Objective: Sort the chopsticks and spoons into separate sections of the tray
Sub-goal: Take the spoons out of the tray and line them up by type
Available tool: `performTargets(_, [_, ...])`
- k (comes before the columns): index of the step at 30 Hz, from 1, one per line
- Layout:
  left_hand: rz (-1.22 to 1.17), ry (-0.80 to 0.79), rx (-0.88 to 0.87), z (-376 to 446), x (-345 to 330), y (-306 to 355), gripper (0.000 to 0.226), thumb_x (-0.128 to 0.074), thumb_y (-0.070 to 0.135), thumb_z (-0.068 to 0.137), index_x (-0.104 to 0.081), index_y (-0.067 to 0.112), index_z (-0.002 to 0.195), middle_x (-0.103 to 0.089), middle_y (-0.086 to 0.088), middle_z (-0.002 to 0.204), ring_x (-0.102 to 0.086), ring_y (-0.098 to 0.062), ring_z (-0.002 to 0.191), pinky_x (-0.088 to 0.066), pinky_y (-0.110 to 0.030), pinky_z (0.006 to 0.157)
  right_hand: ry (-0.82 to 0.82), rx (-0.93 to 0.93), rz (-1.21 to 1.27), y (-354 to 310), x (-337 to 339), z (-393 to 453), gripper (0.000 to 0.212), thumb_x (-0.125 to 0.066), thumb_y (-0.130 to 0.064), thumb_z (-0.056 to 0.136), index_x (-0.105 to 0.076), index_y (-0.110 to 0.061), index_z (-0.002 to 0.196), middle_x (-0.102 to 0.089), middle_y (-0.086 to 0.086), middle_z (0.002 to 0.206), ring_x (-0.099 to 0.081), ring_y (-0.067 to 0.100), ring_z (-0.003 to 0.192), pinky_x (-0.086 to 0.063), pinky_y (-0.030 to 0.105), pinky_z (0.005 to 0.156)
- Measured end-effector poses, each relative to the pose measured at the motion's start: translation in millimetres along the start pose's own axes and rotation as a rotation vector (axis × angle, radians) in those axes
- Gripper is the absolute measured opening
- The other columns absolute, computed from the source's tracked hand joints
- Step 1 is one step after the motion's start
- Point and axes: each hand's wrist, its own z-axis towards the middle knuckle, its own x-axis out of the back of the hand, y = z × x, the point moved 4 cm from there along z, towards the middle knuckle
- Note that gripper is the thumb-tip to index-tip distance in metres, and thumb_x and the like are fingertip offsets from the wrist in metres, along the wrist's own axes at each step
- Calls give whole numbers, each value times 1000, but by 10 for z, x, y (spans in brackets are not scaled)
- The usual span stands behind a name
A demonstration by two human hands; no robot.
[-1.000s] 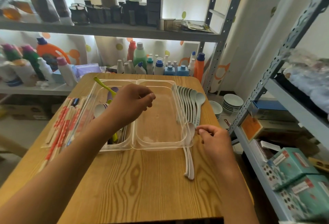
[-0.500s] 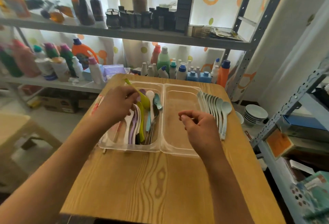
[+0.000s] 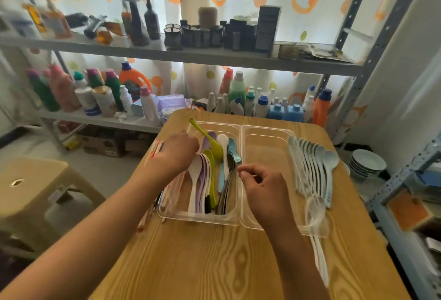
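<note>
The right hand hovered over the divider of the clear two-section tray, its grip narrow: thumb and forefinger were pinched together near the tips of the dark utensils in the left section. Whether anything thin sat between those fingers could not be made out. The left hand reached over the far left part of the same section, fingers curled down among the handles; what it held, if anything, was hidden by its own back.

The left section held a mixed bundle of spoons in white, lilac, green and teal, lying lengthwise, with one green spoon propped up toward the far rim. The right section looked bare. A fanned row of pale blue spoons lay on the wooden worktop along the tray's right edge, with two long white utensils trailing toward the near right corner. Wrapped chopsticks lay along the tray's left edge, mostly covered by the left forearm.

To do this step well, it seemed wise to lift one piece at a time by its handle end, clear of its neighbours, and lay it parallel in its own section so nothing tangled.

Shelves of bottles behind were blurred, and the forearms hid the tray's near left corner.
</note>
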Motion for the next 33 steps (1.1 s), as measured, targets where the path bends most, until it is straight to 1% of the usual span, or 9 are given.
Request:
performTargets(5, [134,41,-92,29,-20,90,16,-56,18,94,-68,17,104,-60,-6,102,-60,-22,95,-45,-29,76,8,-7,-6,39,16,-50,19,-60,-16,96,-69,-33,98,-65,-23,82,-61,-12,81,-47,7,65])
performTargets(11, [-274,93,-71,-64,187,-45,13,-59,22,90,-69,20,98,-65,-1,95,-59,-18,87,-44,-28,73,3,-3,-21,49,-33,-62,18,-60,-19,96,-73,-24,108,-65,-22,86,-61,-11,82,-49,6,67])
performTargets(16, [-407,297,-101,-336,757,-80,12,-62,17,91,-71,13,98,-70,-6,92,-63,-16,75,-55,-32,72,-21,44,3,-66,-154,-80,20,-59,-22,97,-72,-21,114,-63,-21,89,-63,-5,85,-54,12,74])
performTargets(19, [-421,430,-128,-522,1120,-20,17,-63,14,90,-73,11,104,-69,-5,95,-60,-15,80,-47,-24,70,11,117,52,-204,-194,-117,19,-60,-26,97,-70,-24,113,-61,-25,90,-59,-11,89,-52,10,72])
performTargets(21, [-486,451,-126,-654,1284,72,20,-63,12,90,-73,10,108,-67,0,95,-58,-13,83,-40,-16,70,40,167,87,-301,-182,-148,21,-63,-32,95,-70,-25,113,-66,-18,93,-59,-7,90,-54,14,70])
performTargets(24, [-575,427,-139,-788,1382,262,20,-66,12,88,-73,10,107,-69,1,92,-63,-11,82,-45,-16,72,46,211,126,-414,-106,-192,31,-68,-39,89,-69,-27,118,-68,-15,98,-61,-3,90,-57,19,71])
performTargets(26, [-631,371,-140,-822,1360,396,18,-67,13,87,-74,10,103,-71,-1,90,-66,-10,78,-52,-20,73,25,246,119,-458,-29,-232,34,-70,-36,88,-68,-25,120,-68,-14,96,-62,-2,87,-55,16,70])
performTargets(31, [-762,209,-132,-866,1183,710,10,-68,18,87,-75,13,93,-70,6,76,-69,-7,65,-61,-31,69,66,309,-67,-360,219,-365,24,-70,-21,91,-74,-18,114,-69,-11,89,-60,-2,80,-47,8,66])
performTargets(33, [-791,193,-142,-889,1137,825,11,-66,17,88,-75,13,94,-69,6,76,-69,-7,65,-61,-27,68,86,302,-52,-282,326,-417,21,-71,-16,90,-75,-16,110,-68,-13,86,-60,-4,76,-45,7,65])
